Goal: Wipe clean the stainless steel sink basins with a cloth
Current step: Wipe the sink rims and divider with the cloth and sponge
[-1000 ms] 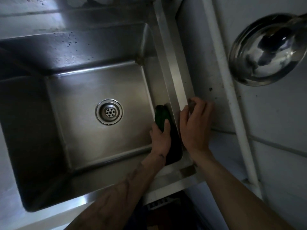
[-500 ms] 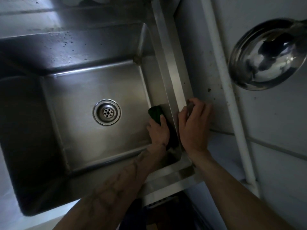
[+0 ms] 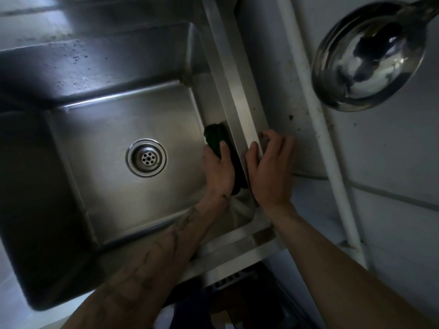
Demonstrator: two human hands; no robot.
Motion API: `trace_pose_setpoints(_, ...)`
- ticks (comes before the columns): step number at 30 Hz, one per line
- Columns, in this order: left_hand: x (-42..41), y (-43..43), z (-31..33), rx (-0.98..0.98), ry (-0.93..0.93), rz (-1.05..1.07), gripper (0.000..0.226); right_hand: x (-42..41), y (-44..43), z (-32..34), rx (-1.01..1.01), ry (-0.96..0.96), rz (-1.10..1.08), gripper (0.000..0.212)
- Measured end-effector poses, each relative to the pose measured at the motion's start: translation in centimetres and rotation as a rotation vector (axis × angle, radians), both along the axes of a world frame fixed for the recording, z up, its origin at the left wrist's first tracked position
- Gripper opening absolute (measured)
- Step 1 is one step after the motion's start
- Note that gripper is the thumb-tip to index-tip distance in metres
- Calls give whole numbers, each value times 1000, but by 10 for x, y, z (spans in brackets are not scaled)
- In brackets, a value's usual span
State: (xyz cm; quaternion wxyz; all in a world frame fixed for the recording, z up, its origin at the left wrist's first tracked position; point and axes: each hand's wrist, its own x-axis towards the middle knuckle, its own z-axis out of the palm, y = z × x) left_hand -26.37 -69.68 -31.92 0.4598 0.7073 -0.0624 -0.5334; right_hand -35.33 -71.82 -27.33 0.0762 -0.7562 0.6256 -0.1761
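A deep stainless steel sink basin (image 3: 114, 129) fills the left of the view, with a round drain (image 3: 146, 157) in its floor. My left hand (image 3: 217, 172) is down inside the basin and presses a dark green cloth (image 3: 213, 137) against the right inner wall. My right hand (image 3: 269, 167) rests over the right rim (image 3: 240, 96) of the sink, fingers curled on the outer edge. Part of the cloth is hidden behind my left hand.
A large shiny steel bowl-shaped ladle (image 3: 370, 60) hangs at the upper right against the tiled wall. A white pipe (image 3: 316, 119) runs along the wall beside the sink. Water drops speckle the basin's back wall (image 3: 78, 60). Dark clutter lies below the sink's front edge.
My left hand has slid the green cloth back and forth on the right wall, a little away from me and towards the floor. My right hand has stayed on the rim.
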Motion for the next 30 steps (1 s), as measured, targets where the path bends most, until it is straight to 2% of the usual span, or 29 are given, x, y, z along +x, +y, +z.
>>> trace_pose_setpoints(2, 1, -2, 3, -39, -51, 4, 23, 0, 0, 0, 14, 0, -5, 28)
trace_pose_setpoints(5, 1, -6, -5, 100, -17, -32, 43, 0, -1, 0, 22, -7, -11, 29)
trace_pose_setpoints(7, 1, -6, -6, 166, 15, -53, 47, 0, 0, 1, 27, -4, -9, 29)
trace_pose_setpoints(11, 1, -6, 4, -42, -90, -7, 29, 0, 0, 2, 31, -3, -9, 29)
trace_pose_setpoints(13, 2, -7, 4, -70, -112, 3, 25, 0, 0, 2, 24, 1, -7, 29)
trace_pose_setpoints(18, 13, -18, -20, 173, -20, -101, 48, 1, 0, 2, 27, 8, -6, 29)
trace_pose_setpoints(23, 19, -27, 0, -105, -120, 7, 33, 1, 0, 1, 9, 50, -4, 29)
trace_pose_setpoints(25, 21, -30, -1, -124, -165, 11, 35, 1, 0, 1, 8, 64, -11, 29)
trace_pose_setpoints(30, 34, -43, -22, 126, -29, -91, 47, 2, 0, 0, 1, 64, -8, 30)
